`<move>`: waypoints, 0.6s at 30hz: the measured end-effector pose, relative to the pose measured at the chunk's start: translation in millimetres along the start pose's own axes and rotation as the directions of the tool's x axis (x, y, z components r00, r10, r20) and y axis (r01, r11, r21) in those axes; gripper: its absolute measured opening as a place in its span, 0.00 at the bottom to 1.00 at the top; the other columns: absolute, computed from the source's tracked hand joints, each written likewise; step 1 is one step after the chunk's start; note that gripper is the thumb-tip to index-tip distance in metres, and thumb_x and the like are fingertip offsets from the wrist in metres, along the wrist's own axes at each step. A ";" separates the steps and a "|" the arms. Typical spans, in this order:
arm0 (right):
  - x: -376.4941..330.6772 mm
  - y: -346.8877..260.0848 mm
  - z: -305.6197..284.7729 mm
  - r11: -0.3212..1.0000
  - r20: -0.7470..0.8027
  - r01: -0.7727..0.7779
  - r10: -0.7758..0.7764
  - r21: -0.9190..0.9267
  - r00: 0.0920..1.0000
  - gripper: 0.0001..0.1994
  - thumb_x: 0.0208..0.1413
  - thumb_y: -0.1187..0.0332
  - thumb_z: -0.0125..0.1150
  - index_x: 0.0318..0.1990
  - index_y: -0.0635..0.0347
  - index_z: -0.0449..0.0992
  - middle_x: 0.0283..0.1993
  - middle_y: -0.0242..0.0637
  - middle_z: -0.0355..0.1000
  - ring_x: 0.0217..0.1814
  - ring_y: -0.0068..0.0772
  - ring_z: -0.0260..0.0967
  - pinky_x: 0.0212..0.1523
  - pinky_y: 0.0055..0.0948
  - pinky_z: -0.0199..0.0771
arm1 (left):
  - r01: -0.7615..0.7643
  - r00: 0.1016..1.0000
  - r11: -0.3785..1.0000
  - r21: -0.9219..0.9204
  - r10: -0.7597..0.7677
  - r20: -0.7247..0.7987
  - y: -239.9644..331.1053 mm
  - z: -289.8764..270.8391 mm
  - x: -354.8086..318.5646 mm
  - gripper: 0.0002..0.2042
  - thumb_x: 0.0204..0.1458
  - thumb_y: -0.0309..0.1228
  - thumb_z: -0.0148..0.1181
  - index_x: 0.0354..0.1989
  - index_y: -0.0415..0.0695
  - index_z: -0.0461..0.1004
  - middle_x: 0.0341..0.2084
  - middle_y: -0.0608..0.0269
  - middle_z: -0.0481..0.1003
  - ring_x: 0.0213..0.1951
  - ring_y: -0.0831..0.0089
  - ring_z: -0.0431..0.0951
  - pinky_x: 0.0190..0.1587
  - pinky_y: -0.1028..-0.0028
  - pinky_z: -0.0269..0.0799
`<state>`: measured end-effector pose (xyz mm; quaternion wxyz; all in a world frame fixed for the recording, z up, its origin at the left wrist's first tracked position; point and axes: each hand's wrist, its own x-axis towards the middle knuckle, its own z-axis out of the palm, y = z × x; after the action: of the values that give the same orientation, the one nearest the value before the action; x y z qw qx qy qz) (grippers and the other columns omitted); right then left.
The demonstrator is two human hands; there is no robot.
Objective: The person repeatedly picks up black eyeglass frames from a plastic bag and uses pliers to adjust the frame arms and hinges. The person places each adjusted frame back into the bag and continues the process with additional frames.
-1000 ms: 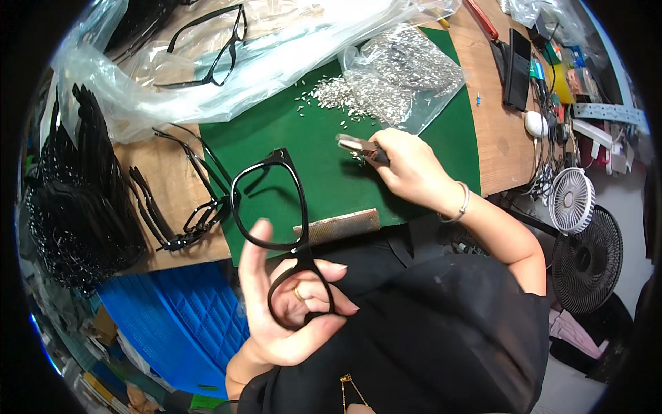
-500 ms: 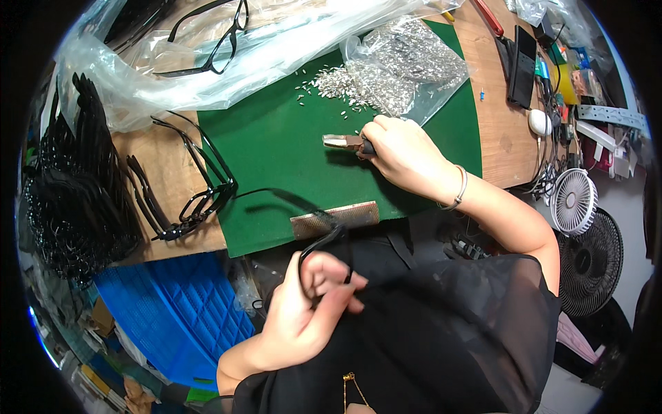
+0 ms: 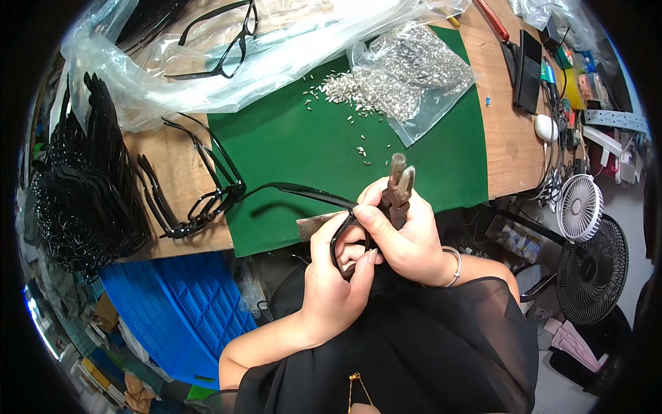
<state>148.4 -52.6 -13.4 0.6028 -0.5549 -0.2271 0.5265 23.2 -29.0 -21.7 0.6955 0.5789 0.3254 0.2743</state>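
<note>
your left hand (image 3: 336,276) pinches the glasses frame (image 3: 303,194), its arm pointing left; your right hand (image 3: 407,231) grips pliers (image 3: 398,190) just above it.

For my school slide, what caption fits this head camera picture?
Left hand holds a black glasses frame while right hand grips pliers over a green mat.

The green mat (image 3: 296,145) lies open ahead of the hands; loose black frames (image 3: 207,186) crowd its left, a bag of screws (image 3: 414,76) its far right.
</note>
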 end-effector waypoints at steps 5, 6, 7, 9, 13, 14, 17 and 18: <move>3.2 -2.4 -6.9 0.957 0.095 -0.272 0.262 0.104 0.960 0.09 0.55 0.67 0.55 0.36 0.62 0.63 0.30 0.30 0.64 0.25 0.16 0.63 0.25 0.16 0.66 | 0.047 0.997 0.999 -0.007 -0.047 0.063 -1.8 -6.2 -2.1 0.26 0.46 0.10 0.48 0.54 0.35 0.49 0.46 0.49 0.64 0.40 0.71 0.73 0.37 0.78 0.74; 4.5 -4.4 -5.9 0.969 0.081 -0.233 0.226 0.078 0.971 0.09 0.55 0.67 0.55 0.36 0.61 0.63 0.30 0.30 0.64 0.26 0.15 0.61 0.28 0.18 0.65 | 0.086 0.992 0.995 -0.042 -0.082 0.094 1.5 -9.0 -0.3 0.26 0.46 0.10 0.48 0.54 0.36 0.49 0.44 0.49 0.65 0.38 0.72 0.73 0.37 0.77 0.74; 4.3 -6.0 -7.2 0.964 0.105 -0.255 0.247 0.075 0.963 0.10 0.55 0.67 0.56 0.36 0.61 0.63 0.29 0.29 0.64 0.27 0.15 0.61 0.28 0.18 0.65 | 0.156 0.979 0.985 -0.078 -0.143 0.145 4.5 -13.9 1.2 0.26 0.47 0.11 0.48 0.54 0.37 0.49 0.41 0.49 0.66 0.35 0.73 0.74 0.37 0.77 0.74; 4.7 -10.4 -9.2 0.952 0.162 -0.297 0.283 0.069 0.945 0.10 0.54 0.67 0.56 0.36 0.61 0.63 0.29 0.29 0.64 0.29 0.15 0.61 0.29 0.19 0.65 | 0.183 0.967 0.980 -0.078 -0.165 0.196 13.0 -19.9 1.4 0.27 0.46 0.11 0.48 0.55 0.37 0.48 0.40 0.50 0.67 0.33 0.74 0.74 0.36 0.76 0.74; 2.7 -21.9 -7.0 0.949 0.231 -0.315 0.299 0.031 0.926 0.09 0.54 0.70 0.56 0.37 0.61 0.62 0.29 0.29 0.64 0.27 0.16 0.61 0.29 0.18 0.65 | 0.266 0.951 0.919 -0.290 -0.201 0.235 27.2 -28.7 -2.9 0.26 0.47 0.11 0.48 0.55 0.37 0.49 0.40 0.51 0.68 0.33 0.75 0.74 0.36 0.77 0.73; 3.8 -29.1 -6.5 0.945 0.305 -0.326 0.303 0.027 0.903 0.10 0.53 0.72 0.56 0.38 0.61 0.62 0.30 0.29 0.64 0.27 0.16 0.62 0.30 0.19 0.66 | 0.288 0.945 0.904 -0.316 -0.216 0.246 32.5 -31.6 -4.6 0.26 0.48 0.12 0.48 0.55 0.37 0.49 0.41 0.52 0.68 0.33 0.77 0.73 0.36 0.78 0.73; 7.3 -20.7 -30.1 0.814 0.488 0.290 -0.009 -0.503 0.873 0.10 0.46 0.74 0.62 0.34 0.61 0.66 0.27 0.34 0.65 0.25 0.24 0.64 0.30 0.23 0.65 | 0.378 0.917 0.876 -0.299 -0.310 0.251 45.2 -49.4 -17.7 0.26 0.49 0.12 0.46 0.57 0.37 0.49 0.42 0.53 0.70 0.31 0.79 0.73 0.36 0.80 0.70; 5.2 -20.4 -33.9 0.706 0.502 0.393 -0.061 -0.589 0.863 0.11 0.42 0.74 0.63 0.32 0.62 0.68 0.26 0.38 0.65 0.26 0.35 0.65 0.31 0.27 0.65 | 0.406 0.900 0.878 -0.252 -0.337 0.276 47.7 -53.0 -19.4 0.25 0.49 0.13 0.47 0.56 0.36 0.51 0.42 0.53 0.70 0.31 0.79 0.73 0.36 0.80 0.70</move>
<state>187.1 -59.1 -6.0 0.3534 -0.5650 -0.6021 0.4397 -30.2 -2.0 21.7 0.8480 0.4183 0.3045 0.1145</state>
